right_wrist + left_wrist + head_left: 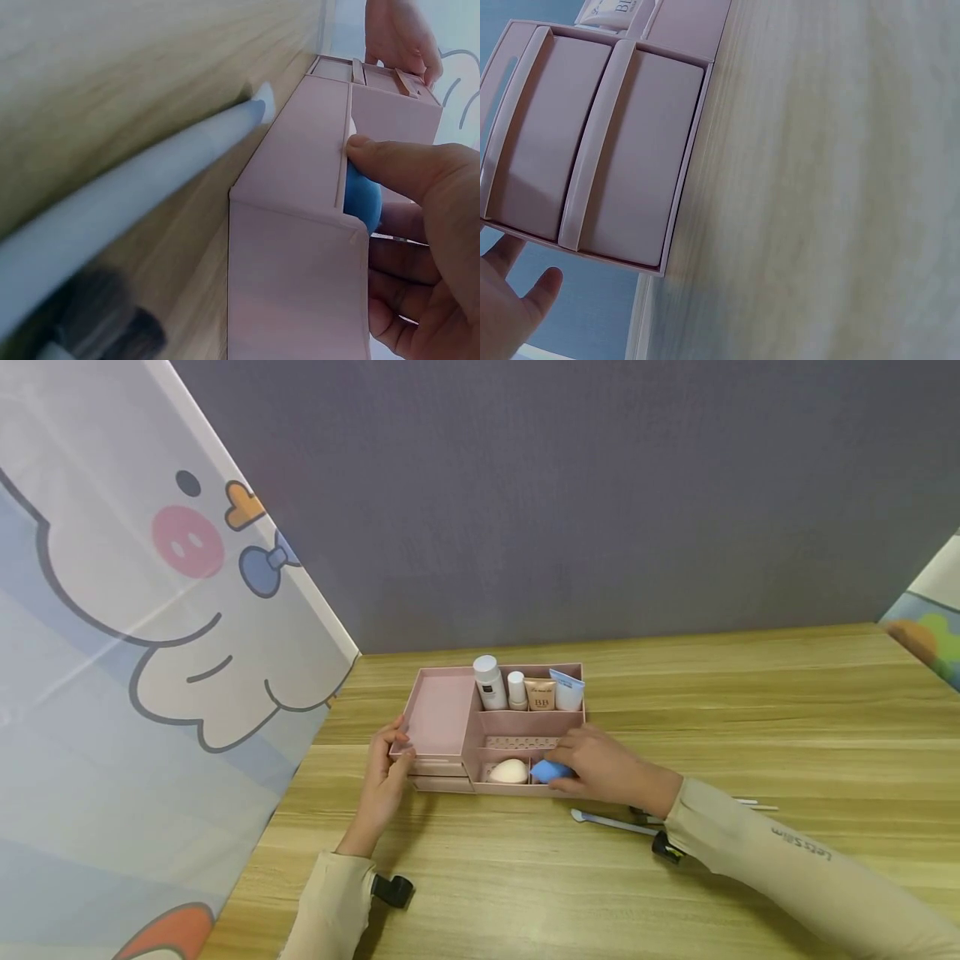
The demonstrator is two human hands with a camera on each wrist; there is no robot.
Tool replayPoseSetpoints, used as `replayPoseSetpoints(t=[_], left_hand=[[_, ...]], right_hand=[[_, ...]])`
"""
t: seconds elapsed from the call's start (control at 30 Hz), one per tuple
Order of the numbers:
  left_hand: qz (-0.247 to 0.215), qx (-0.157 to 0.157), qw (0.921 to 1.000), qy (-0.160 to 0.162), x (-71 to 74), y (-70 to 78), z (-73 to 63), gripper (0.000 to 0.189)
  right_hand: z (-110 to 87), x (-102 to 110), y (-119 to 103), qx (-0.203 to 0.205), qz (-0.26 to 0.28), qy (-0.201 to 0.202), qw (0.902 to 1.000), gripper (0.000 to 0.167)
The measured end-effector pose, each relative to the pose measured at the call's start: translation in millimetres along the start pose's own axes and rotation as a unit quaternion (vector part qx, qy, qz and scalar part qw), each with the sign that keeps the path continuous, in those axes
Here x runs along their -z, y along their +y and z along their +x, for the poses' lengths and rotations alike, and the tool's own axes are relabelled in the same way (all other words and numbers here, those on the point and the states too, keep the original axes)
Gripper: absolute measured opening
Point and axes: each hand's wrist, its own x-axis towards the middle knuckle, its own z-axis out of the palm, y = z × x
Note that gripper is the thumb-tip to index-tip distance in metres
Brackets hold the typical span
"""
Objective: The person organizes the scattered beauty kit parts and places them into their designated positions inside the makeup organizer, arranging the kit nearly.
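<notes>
A pink cosmetics organizer (435, 710) stands on the wooden table, two drawers on its left and open compartments on its right. My right hand (603, 767) pinches a blue makeup sponge (551, 771) in the front right compartment. In the right wrist view its thumb (397, 165) lies against the sponge near the front wall, with the fingers behind. A cream makeup sponge (509, 772) sits in the compartment just left. My left hand (386, 777) touches the organizer's left side, its thumb near the front corner; the left wrist view shows the drawer fronts (641, 157).
The rear compartment holds a white bottle (490, 683), a smaller white-capped bottle (517, 692), a BB cream tube (540, 694) and a pale blue tube (567, 692). A slim white stick (615, 822) and dark-bristled brushes (112, 315) lie on the table by the right forearm.
</notes>
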Motion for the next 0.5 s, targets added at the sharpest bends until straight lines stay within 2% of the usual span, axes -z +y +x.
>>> replayPoseSetpoints(t=[0.5], left_hand=[[-0.002,0.005,1.0,0.0,0.3,1.8,-0.4,0.017]], right_hand=[[1.6,1.0,0.5,-0.003,0.01,-0.007,0.9999,0.031]])
